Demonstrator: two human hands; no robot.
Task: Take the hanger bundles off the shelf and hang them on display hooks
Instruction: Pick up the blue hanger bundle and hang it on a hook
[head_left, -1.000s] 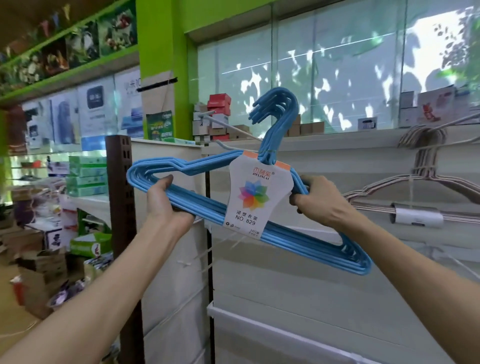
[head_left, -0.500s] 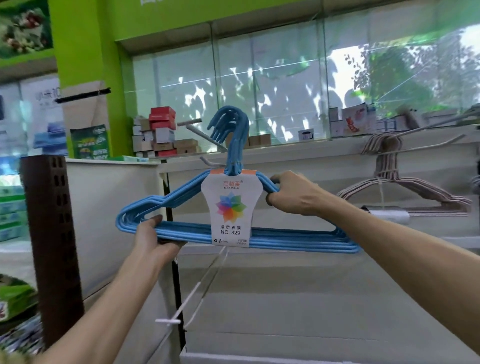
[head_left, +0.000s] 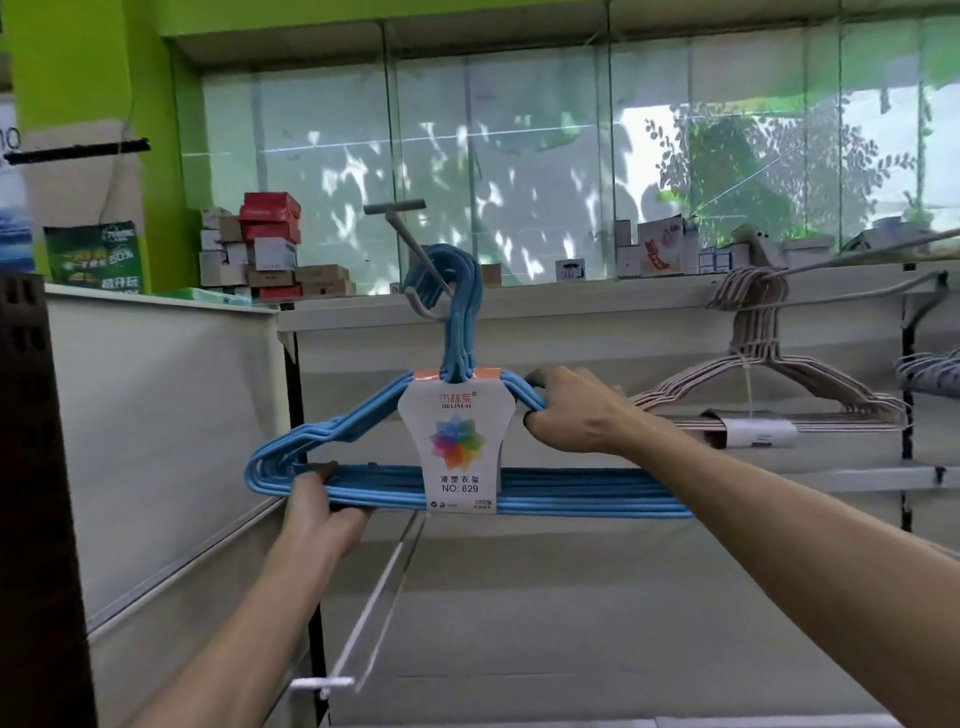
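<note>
A blue hanger bundle (head_left: 561, 488) is held level between both hands. Its bottom bars are gripped near the left end by the left hand (head_left: 319, 512), fingers curled beneath and thumb on top. Its right shoulder is clasped by the right hand (head_left: 571, 413), fingers wrapped over the wires. A white label card (head_left: 457, 441) is fixed at the bundle's centre. Above the hands, the bundle's hooks are looped over a grey display hook (head_left: 410, 244). To the right of the right hand, a beige hanger bundle (head_left: 769, 395) is hung on another hook.
</note>
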